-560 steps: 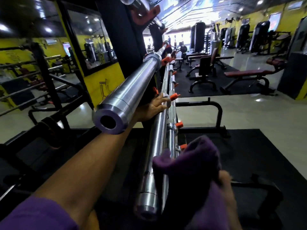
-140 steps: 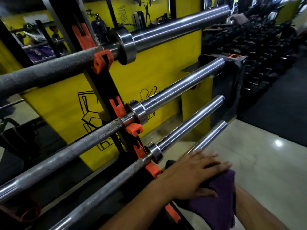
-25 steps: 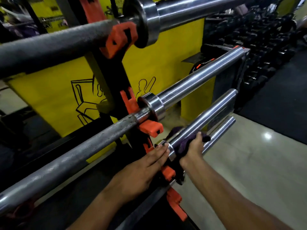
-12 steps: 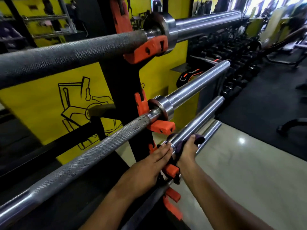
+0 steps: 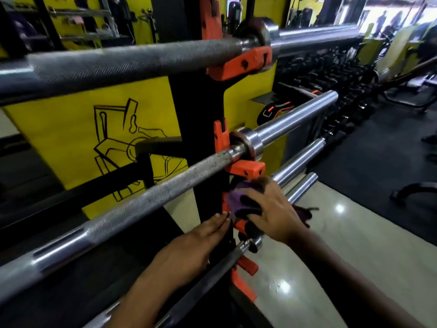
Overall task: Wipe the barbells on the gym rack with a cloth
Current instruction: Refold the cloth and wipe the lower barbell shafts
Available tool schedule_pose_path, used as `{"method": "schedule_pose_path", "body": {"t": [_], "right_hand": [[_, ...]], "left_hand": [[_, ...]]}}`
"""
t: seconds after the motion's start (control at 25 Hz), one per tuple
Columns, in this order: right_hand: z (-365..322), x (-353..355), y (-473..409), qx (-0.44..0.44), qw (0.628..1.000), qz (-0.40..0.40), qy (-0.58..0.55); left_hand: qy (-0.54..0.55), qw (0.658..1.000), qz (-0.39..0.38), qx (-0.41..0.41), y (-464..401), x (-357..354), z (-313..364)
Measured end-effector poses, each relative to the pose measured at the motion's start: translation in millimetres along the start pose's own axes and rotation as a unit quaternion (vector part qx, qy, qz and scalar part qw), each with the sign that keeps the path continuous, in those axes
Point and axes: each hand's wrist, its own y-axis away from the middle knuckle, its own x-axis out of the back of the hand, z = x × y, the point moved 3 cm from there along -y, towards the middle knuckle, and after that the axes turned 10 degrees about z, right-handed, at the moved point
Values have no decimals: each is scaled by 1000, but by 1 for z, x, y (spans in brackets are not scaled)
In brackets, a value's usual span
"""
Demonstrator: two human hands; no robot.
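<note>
Head view, rack: a black upright [image 5: 196, 110] with orange hooks [image 5: 246, 168] carries four barbells stacked one above another.
Head view, cloth: the purple cloth [image 5: 238, 197] is bunched around the third barbell [image 5: 300, 160] at the inner end of its sleeve, close against the upright and just under the orange hook of the second barbell [image 5: 165, 188].
Right hand: the right hand [image 5: 274, 214] lies over the cloth, its fingers curled around it and pressing it to the bar.
Left hand: the left hand [image 5: 189, 254] is flat with straight fingers, its tips touching the upright just beside the cloth; it holds nothing.
Progress: wiping is under way on the third barbell's sleeve near its collar. No picture shows which bars are already clean; all shine alike.
Left to do: by my judgement, the rest of this sleeve toward its free end, probably the lowest barbell [image 5: 302, 188], and whether the top barbell [image 5: 132, 60] needs wiping cannot be told.
</note>
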Motion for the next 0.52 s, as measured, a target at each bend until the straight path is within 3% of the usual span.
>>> {"method": "schedule_pose_path", "body": {"t": [0.08,0.24,0.36,0.52], "right_hand": [[-2,-11,-18,13,997,-45,53],[10,-16,-11,-7,999,-40,20],[20,-12,28,-28,998,40,-42],[31,-22,68,59,988,140,20]], "left_hand": [[25,1000,10,9,-2,-1,-1],[37,999,22,12,-4,-8,-8],[42,998,48,11,-4,-9,-10],[41,997,64,18,-5,-6,-6]]}}
